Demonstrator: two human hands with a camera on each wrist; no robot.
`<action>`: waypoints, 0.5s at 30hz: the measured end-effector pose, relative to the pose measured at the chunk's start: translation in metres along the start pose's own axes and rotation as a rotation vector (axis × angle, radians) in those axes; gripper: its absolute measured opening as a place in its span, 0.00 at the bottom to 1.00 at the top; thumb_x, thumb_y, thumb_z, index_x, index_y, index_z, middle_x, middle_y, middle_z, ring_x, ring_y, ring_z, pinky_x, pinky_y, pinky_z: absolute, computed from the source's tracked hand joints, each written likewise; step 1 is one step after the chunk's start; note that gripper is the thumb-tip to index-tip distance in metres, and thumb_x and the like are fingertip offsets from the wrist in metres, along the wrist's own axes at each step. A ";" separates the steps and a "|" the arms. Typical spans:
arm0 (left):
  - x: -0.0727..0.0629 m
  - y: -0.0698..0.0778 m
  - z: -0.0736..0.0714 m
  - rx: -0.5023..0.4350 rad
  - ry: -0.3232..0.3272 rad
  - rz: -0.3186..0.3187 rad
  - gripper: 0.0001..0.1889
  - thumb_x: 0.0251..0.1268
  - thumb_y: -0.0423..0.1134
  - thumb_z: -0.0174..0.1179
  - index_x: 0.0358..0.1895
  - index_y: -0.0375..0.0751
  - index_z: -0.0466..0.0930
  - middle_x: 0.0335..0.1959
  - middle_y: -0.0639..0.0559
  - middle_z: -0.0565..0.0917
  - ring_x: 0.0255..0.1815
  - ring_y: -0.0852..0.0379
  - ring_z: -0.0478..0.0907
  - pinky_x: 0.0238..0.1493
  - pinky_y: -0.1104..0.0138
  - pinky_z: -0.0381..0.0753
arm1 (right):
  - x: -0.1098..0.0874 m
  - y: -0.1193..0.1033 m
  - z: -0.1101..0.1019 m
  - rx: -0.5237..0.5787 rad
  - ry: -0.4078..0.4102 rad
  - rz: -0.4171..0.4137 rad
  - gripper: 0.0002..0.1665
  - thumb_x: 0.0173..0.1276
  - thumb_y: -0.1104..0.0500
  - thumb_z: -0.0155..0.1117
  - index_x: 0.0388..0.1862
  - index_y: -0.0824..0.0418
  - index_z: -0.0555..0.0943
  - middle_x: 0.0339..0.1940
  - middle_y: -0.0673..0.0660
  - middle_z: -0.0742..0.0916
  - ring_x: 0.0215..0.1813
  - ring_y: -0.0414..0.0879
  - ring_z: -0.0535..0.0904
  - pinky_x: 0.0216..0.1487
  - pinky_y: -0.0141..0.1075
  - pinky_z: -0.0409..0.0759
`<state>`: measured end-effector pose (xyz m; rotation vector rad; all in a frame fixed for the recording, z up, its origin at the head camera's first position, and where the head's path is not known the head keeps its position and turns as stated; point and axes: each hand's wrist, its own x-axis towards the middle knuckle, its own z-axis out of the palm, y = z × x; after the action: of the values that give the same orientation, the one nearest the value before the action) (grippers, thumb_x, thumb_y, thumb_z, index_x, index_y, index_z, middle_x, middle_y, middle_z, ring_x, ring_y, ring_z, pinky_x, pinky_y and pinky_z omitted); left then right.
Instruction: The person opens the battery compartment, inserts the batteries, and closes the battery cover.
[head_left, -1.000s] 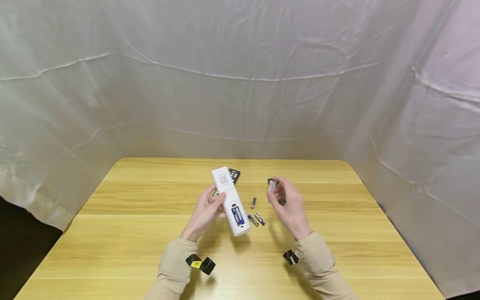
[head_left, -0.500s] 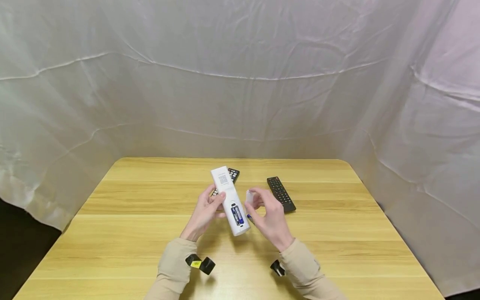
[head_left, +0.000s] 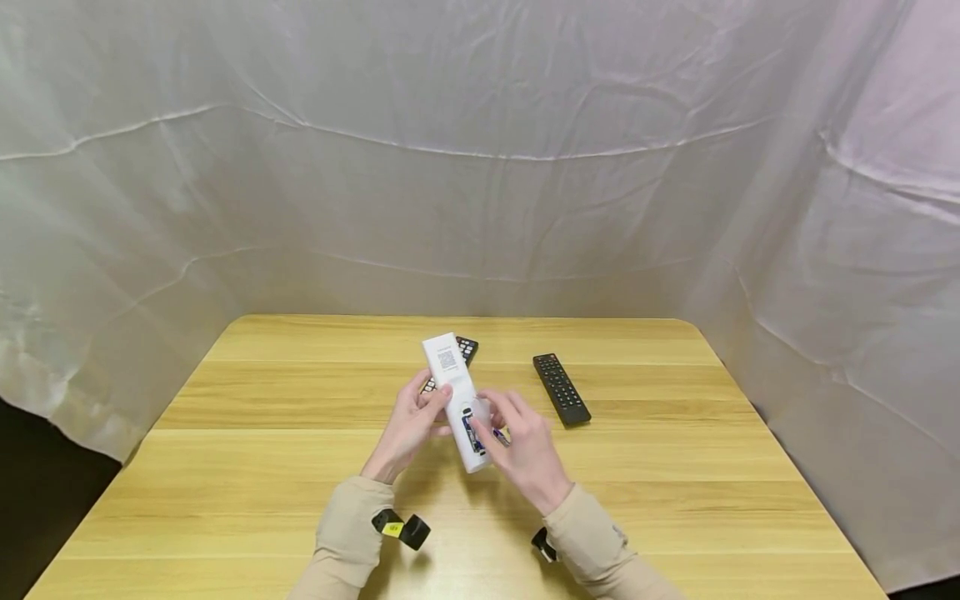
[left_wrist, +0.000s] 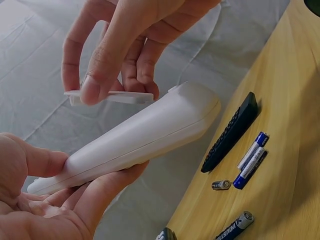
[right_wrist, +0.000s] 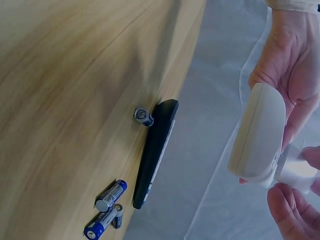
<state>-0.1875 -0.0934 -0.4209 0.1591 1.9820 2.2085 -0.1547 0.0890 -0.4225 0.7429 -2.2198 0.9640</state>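
Nearer the left hand (head_left: pixel 405 423) came a thin, flat white cover (left_wrist: pixel 127 97) — pinched by the right hand (head_left: pixel 528 457) between thumb and fingertips, close over the smooth, rounded white remote (left_wrist: pixel 135 132). It lay tilted in the left hand's grip, thumb above, fingers curled beneath.

Curtained booth of the kind used for recording or testing; the wider room cannot be told. Pale, creased sheeting (head_left: pixel 480 192) fills the top and both sides of the frame around a wood-grain table (head_left: pixel 240 467); a wrist-worn camera (head_left: pixel 415 532) appears at lower centre.
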 end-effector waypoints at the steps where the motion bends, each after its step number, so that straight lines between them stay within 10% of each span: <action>1: 0.000 0.000 0.000 0.001 0.002 0.002 0.23 0.80 0.33 0.46 0.74 0.37 0.60 0.53 0.26 0.83 0.40 0.55 0.88 0.43 0.61 0.92 | -0.001 0.000 0.000 -0.008 -0.005 0.000 0.25 0.57 0.66 0.77 0.54 0.66 0.80 0.36 0.57 0.86 0.29 0.42 0.83 0.28 0.28 0.85; 15: -0.002 0.000 0.001 0.026 -0.005 0.032 0.24 0.80 0.33 0.45 0.75 0.37 0.59 0.55 0.24 0.82 0.47 0.45 0.88 0.46 0.58 0.91 | -0.005 -0.005 0.002 -0.052 -0.073 0.002 0.23 0.59 0.64 0.76 0.52 0.66 0.81 0.35 0.56 0.85 0.29 0.44 0.84 0.29 0.31 0.88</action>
<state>-0.1853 -0.0928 -0.4212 0.2009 2.0192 2.2000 -0.1485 0.0857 -0.4255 0.7631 -2.3001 0.8901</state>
